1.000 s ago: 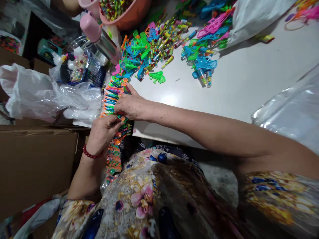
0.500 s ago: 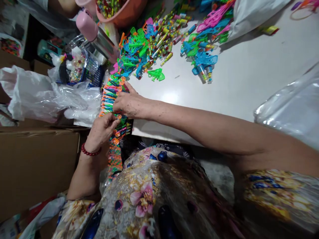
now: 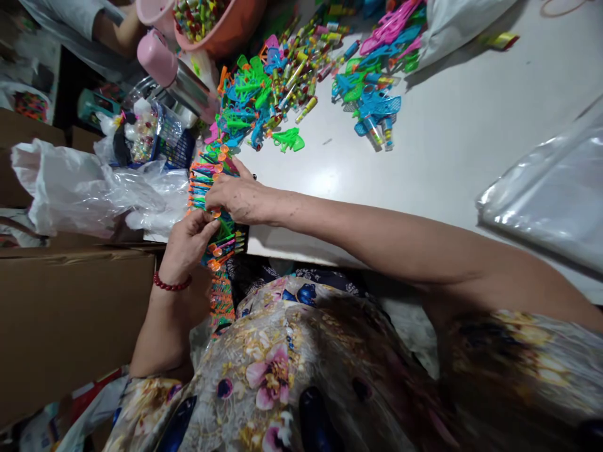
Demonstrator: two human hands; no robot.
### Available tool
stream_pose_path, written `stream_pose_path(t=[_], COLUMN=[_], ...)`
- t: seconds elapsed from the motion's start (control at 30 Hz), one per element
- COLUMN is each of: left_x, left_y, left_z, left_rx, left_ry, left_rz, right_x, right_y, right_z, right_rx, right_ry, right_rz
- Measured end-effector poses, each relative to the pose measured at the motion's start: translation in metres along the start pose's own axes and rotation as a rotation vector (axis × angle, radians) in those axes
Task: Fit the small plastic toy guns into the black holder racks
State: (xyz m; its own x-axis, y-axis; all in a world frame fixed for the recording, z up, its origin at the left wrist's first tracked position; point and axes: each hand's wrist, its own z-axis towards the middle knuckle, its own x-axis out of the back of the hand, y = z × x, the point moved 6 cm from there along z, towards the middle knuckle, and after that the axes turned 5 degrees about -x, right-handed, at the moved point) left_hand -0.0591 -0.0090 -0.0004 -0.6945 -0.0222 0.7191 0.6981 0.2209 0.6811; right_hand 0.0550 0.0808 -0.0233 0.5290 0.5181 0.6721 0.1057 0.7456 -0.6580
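A long row of small plastic toys (image 3: 200,182), blue, green and pink with orange round ends, runs along the table's left edge and continues down toward my lap. Over its middle, my right hand (image 3: 238,196) is curled, one digit stretched toward the far end; its fingertips are hidden among the toys. Just nearer to me, my left hand (image 3: 187,242), with a red bead bracelet (image 3: 172,284) at the wrist, is closed in a pinch beside an orange disc. What sits between its fingers cannot be made out. Past the row lies a heap of plastic toy guns (image 3: 249,85).
A green toy gun (image 3: 289,139) and a blue cluster (image 3: 379,112) lie on the white table (image 3: 377,169). Behind stand a pink-capped flask (image 3: 183,78) and an orange basin (image 3: 249,25). Plastic bags (image 3: 551,194) lie right; a cardboard box (image 3: 70,333) stands left. Another person's arm (image 3: 125,31) shows.
The view has shifted slightly, so the table items appear a little further left. Both hands stay at the same part of the row, with the left fingers moved slightly.
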Motion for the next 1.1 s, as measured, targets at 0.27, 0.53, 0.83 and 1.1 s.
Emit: stream_pose_path(t=[0.27,0.53,0.83,1.1], left_x=[0.0,0.002,0.001,-0.006], left_y=[0.008,0.012,0.023,0.035], left_z=[0.002,0.001,0.001,0.006], left_rx=[0.017,-0.044,-0.229,-0.311], left_ry=[-0.056,-0.104,-0.047,-0.16], left_rz=[0.069,0.414,0.54,0.857], right_x=[0.009,0.032,-0.051,-0.072], right_y=[-0.008,-0.002,0.014,0.009], right_z=[-0.012,-0.045,-0.08,-0.075], right_rx=[-0.065,-0.21,-0.526,-0.386], right_ry=[0.041,0.388,0.092,0.04], right_rz=[0.132,0.378,0.405,0.341])
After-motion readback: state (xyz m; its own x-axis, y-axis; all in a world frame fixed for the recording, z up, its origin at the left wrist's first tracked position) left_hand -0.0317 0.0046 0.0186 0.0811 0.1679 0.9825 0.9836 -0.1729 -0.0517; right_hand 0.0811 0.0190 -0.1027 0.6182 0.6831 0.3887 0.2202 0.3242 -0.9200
